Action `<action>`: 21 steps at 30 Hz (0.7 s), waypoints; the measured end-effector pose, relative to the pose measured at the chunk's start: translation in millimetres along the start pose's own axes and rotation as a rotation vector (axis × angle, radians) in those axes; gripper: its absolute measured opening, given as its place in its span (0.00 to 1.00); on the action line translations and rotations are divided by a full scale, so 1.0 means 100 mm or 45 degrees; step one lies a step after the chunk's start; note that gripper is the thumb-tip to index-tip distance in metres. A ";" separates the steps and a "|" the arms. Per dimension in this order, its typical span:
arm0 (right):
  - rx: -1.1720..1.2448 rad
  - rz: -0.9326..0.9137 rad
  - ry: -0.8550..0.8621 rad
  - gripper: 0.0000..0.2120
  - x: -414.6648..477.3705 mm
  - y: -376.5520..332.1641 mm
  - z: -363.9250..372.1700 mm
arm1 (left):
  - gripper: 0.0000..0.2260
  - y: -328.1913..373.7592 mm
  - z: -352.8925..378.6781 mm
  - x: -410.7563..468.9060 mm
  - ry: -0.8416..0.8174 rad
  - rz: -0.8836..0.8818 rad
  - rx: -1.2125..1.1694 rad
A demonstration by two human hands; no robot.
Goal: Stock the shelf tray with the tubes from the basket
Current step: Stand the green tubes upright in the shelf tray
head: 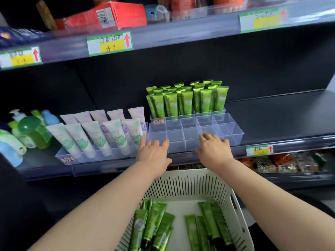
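Observation:
A clear plastic shelf tray (230,129) with divided compartments sits on the middle shelf. Its back rows hold several upright green tubes (186,102); the front two rows of compartments stand bare. My left hand (154,153) rests at the tray's front left edge with fingers spread and nothing in it. My right hand (213,149) lies on the front edge further right, fingers curled over the rim, also holding nothing. Below, a white slotted basket (183,183) holds several loose green tubes (154,225) lying flat.
A second clear tray (61,155) of white and lilac tubes (94,136) stands directly left. Green and blue bottles (30,131) crowd the far left. Price labels (259,150) line the shelf edges. Snack packets (282,163) fill the lower shelf; a red box (116,15) sits above.

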State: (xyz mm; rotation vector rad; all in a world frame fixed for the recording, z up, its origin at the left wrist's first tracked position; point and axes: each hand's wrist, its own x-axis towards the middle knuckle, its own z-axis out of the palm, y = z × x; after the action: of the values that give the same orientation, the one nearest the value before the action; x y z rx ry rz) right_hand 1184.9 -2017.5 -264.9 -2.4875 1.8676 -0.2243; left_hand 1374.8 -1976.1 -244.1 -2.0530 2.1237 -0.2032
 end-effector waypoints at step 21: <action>0.072 -0.073 -0.304 0.18 -0.86 0.08 0.96 | 0.18 0.33 1.22 -0.65 -0.022 0.216 -0.378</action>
State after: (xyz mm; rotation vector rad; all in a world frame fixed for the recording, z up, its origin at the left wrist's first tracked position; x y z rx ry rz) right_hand 1166.1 -1944.1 -369.0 -2.4094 1.6761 0.0191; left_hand 1371.4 -1906.4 -367.8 -1.9932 2.4255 0.1626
